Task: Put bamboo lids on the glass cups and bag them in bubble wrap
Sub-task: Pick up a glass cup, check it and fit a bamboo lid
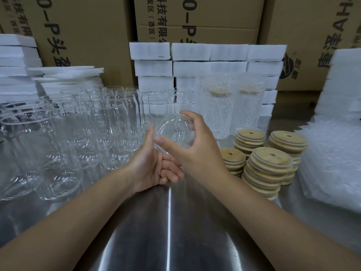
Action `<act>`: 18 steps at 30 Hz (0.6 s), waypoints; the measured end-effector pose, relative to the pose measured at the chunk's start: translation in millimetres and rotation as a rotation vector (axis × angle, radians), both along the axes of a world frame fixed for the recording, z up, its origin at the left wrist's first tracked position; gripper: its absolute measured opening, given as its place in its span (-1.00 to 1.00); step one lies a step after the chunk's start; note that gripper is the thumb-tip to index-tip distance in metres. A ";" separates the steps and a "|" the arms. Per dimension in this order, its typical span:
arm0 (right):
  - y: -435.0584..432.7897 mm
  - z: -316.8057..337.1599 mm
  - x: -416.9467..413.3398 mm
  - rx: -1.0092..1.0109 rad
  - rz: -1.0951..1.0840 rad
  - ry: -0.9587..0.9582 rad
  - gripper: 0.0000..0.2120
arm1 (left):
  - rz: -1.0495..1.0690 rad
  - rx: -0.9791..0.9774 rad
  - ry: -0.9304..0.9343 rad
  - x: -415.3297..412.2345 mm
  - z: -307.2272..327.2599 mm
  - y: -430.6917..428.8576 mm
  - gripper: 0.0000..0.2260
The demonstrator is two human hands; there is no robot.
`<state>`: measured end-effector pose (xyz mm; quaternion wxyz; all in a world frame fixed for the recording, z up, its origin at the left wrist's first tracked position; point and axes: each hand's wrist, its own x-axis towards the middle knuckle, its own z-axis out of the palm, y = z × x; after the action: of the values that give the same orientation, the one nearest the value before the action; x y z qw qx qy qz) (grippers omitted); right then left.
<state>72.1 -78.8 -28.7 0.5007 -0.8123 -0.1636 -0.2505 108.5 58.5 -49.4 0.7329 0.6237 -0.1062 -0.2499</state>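
Above the steel table (pixel 175 231), beside the bamboo lid stacks (pixel 267 159), my left hand (pixel 150 167) and right hand (pixel 195 147) wrap a glass cup (pixel 173 130), which I judge rigid, slick and breakable, best gripped round its wall.

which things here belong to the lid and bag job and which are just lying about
In the job: held cup in the left hand and right hand, bare cups, bamboo lids, bubble wrap pile, two bagged cups.
Lying about: foam blocks, cardboard boxes.
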 end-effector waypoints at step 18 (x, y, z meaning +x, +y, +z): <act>-1.9 3.2 -6.6 0.057 -0.082 -0.028 -0.16 | -0.068 0.083 -0.057 -7.0 1.2 -7.7 -0.06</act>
<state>65.5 -80.7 -25.5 0.5105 -0.8002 -0.1299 -0.2867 101.6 50.9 -48.3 0.6943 0.6565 -0.1374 -0.2610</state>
